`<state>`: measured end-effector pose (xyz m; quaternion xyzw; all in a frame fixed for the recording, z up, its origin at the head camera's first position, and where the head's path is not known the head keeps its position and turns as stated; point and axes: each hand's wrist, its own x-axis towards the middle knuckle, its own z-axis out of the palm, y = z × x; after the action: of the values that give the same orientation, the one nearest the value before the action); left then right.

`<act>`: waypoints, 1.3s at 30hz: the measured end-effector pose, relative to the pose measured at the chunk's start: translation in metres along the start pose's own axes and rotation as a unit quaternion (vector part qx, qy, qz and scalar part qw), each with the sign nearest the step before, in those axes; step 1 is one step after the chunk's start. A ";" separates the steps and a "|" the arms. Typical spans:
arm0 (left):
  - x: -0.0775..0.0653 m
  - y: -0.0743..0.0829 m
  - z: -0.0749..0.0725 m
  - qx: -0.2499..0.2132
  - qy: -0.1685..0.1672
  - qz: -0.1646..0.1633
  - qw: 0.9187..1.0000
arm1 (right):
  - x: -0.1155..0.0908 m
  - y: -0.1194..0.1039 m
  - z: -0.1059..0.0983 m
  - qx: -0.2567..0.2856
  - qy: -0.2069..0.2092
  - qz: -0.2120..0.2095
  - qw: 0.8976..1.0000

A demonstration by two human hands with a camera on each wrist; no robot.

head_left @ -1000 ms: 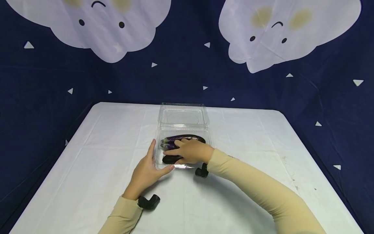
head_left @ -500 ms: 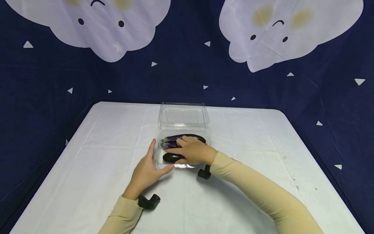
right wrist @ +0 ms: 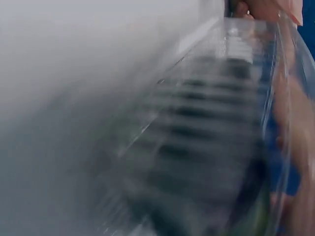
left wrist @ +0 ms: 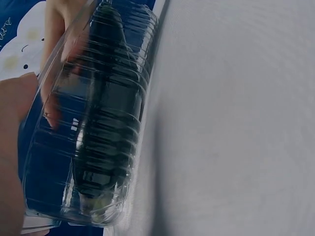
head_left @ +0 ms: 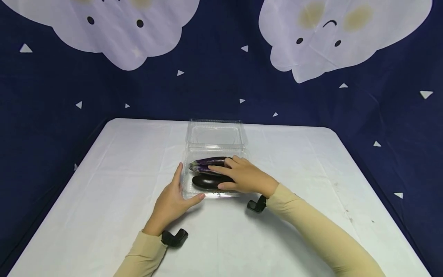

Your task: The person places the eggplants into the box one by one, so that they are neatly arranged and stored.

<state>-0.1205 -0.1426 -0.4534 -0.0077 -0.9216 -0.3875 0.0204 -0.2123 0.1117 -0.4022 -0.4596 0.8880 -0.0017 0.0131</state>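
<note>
A clear plastic clamshell container [head_left: 188,190] lies with its lid hinged back, away from me. Inside are glossy dark purple eggplants: one [head_left: 209,181] along the front, and more [head_left: 200,165] behind it with stem ends to the left. My left hand [head_left: 169,204] rests against the front-left corner, fingers along the left wall and thumb straight at the front rim. Over the right ends of the eggplants is my right hand [head_left: 245,177], index finger stretched left above them and thumb low by the front one. Whether its fingertips touch them is unclear. The right wrist view is blurred.
The container's lid [head_left: 217,134] lies back towards the table's far edge. A white cloth covers the table [head_left: 121,165], with small dark specks on the right. Behind hangs a dark blue curtain [head_left: 214,88] with clouds. Black wrist cameras [head_left: 174,237] sit at both wrists.
My right hand has slid to the right across the eggplants, uncovering more of the front one. My left hand keeps its place at the container's corner. The head view has tilted slightly.
</note>
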 end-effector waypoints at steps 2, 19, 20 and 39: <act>0.000 0.000 -0.001 -0.001 -0.004 0.001 1.000 | -0.009 0.005 0.002 0.004 0.018 0.017 1.000; 0.003 0.004 -0.011 -0.050 -0.074 -0.022 0.996 | -0.045 0.053 0.019 0.154 0.079 0.158 0.972; 0.004 0.004 -0.012 -0.052 -0.076 -0.021 0.996 | -0.045 0.057 0.021 0.164 0.083 0.164 0.969; 0.089 0.002 -0.052 -0.126 -0.149 -0.056 0.979 | -0.002 0.108 0.024 0.477 0.071 0.269 0.834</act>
<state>-0.2079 -0.1784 -0.4114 -0.0164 -0.8572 -0.4955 -0.1395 -0.2991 0.1756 -0.4274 -0.1378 0.8643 -0.4539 0.1670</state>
